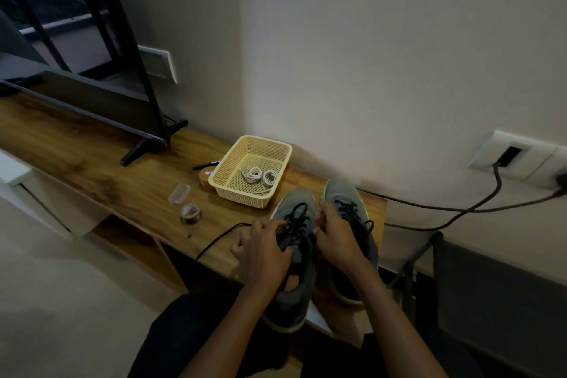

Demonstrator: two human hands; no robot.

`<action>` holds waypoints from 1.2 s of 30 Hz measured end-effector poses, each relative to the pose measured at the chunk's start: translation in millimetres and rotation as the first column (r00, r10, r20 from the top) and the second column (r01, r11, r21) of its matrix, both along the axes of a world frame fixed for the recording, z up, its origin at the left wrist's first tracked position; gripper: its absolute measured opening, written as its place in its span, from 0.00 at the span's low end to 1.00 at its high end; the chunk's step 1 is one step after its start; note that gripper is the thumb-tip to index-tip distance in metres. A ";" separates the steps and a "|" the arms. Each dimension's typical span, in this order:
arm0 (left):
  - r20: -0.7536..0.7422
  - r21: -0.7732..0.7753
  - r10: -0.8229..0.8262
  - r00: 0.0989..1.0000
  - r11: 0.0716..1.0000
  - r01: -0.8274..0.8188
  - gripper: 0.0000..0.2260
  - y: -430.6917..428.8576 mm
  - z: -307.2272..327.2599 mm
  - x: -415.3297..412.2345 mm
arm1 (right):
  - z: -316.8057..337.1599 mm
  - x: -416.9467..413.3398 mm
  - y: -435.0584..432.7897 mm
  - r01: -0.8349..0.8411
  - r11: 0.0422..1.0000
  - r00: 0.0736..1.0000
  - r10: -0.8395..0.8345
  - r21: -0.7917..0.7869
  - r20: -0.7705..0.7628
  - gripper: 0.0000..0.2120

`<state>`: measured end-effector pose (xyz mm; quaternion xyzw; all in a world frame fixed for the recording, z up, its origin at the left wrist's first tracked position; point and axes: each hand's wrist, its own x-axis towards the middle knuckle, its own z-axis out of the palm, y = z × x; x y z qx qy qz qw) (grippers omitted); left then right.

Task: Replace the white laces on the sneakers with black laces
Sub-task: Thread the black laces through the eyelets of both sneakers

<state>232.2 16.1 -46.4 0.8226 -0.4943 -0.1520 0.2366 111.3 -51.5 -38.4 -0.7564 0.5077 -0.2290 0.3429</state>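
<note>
Now black lace (297, 218) between fingers (271, 225)

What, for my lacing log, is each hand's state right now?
Left hand: closed, gripping the black lace over the left sneaker.
Right hand: closed, apparently pinching the same lace at that sneaker's eyelets.

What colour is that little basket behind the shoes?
Pale cream-yellow; the basket shows clearly in the head view, with white laces coiled inside.
</note>
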 end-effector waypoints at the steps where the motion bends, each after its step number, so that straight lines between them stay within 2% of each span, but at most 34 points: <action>1: 0.006 0.001 0.009 1.000 1.000 -0.009 0.19 1.0 1.1 0.1 | 0.4 -1.6 -0.7 0.014 1.000 1.000 -0.014 -0.013 0.006 0.10; 7: 0.063 0.000 0.020 0.998 1.000 -0.020 0.18 1.8 3.7 -2.1 | 1.0 -3.4 1.3 0.065 0.995 0.998 -0.065 -0.069 0.008 0.16; 11: 0.029 -0.029 0.058 0.998 0.998 -0.057 0.18 1.5 4.5 0.5 | 9.9 -16.6 -2.7 0.179 0.969 0.983 -0.183 -0.172 -0.010 0.13; 13: -0.008 -0.044 0.072 0.997 0.996 -0.072 0.16 2.0 4.0 1.6 | 14.1 -21.9 -3.2 0.170 0.953 0.982 -0.186 -0.250 -0.039 0.11; 15: -0.045 -0.095 0.069 0.997 0.993 -0.073 0.13 3.8 3.1 1.7 | 13.6 -24.7 -2.6 0.124 0.935 0.975 -0.177 -0.331 -0.136 0.06; 17: -0.057 -0.165 0.052 0.997 0.984 -0.061 0.07 5.7 1.9 -0.1 | 9.7 -23.2 -0.2 0.060 0.933 0.952 -0.160 -0.355 -0.262 0.07; 19: -0.042 -0.162 0.006 0.999 0.987 -0.013 0.11 7.7 0.5 -5.3 | 7.7 -18.5 4.2 -0.011 0.942 0.916 -0.125 -0.336 -0.381 0.09; 22: 0.059 -0.061 -0.063 0.996 0.996 0.066 0.18 8.0 -2.8 -14.0 | 7.6 -7.9 8.6 -0.055 0.955 0.872 -0.097 -0.293 -0.479 0.10; 30: 0.029 0.017 -0.038 0.999 0.999 0.037 0.13 5.2 -7.0 -15.0 | -1.0 -5.3 6.1 0.009 0.887 0.878 -0.228 -0.462 -0.421 0.06; 32: 0.034 0.024 -0.022 0.999 0.999 0.021 0.13 6.6 -8.1 -15.7 | -2.2 -6.8 3.7 0.085 0.855 0.876 -0.309 -0.512 -0.370 0.03; 36: -0.001 -0.015 0.009 1.000 1.000 -0.009 0.14 8.0 -9.2 -17.0 | 5.5 -9.3 4.4 0.309 0.754 0.853 -0.489 -0.579 -0.183 0.05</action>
